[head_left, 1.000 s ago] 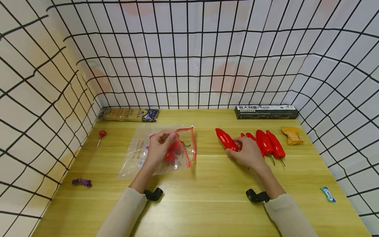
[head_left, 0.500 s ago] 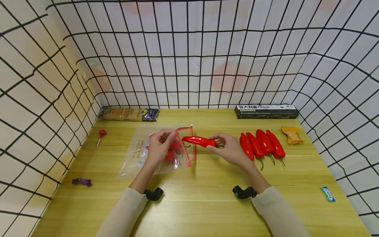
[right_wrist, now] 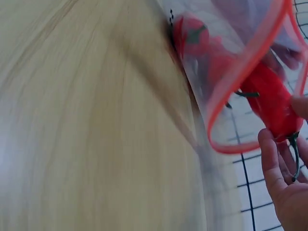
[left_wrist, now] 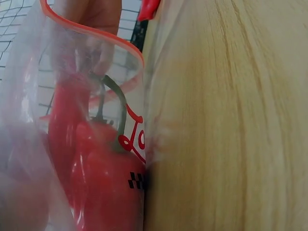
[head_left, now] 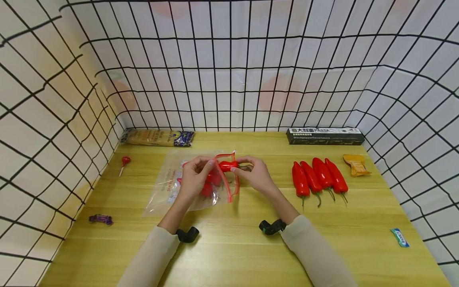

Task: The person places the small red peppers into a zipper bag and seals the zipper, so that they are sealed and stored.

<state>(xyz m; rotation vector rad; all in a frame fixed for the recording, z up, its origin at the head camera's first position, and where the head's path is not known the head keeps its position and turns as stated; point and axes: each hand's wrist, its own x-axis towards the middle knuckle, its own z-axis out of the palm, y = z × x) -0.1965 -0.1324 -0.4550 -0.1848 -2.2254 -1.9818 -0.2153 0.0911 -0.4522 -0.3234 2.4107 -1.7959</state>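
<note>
My left hand [head_left: 195,176] pinches the upper edge of a clear zip bag [head_left: 161,191] near its red-lined mouth, which gapes toward the right. Several red peppers [left_wrist: 108,192] with green stems lie inside, seen through the plastic. With my right hand [head_left: 252,174] I hold another red pepper [right_wrist: 274,103] by its stem end, fingers and thumb around it. Its tip and most of its body are inside the mouth of the bag; the green stem points back toward my right palm in the right wrist view.
A row of several red peppers [head_left: 319,179] lies to the right. Around the table are a wrapped noodle pack [head_left: 155,138], a black pasta box [head_left: 325,136], an orange packet [head_left: 356,165], a lollipop [head_left: 124,161], a purple candy [head_left: 101,219] and a blue-green candy [head_left: 399,237]. Black wire grid encloses the back and sides.
My right hand has lifted a red pepper from beside the row, carried it left, turned it tip-first and slid it into the bag's mouth. My left hand has stayed in place.
</note>
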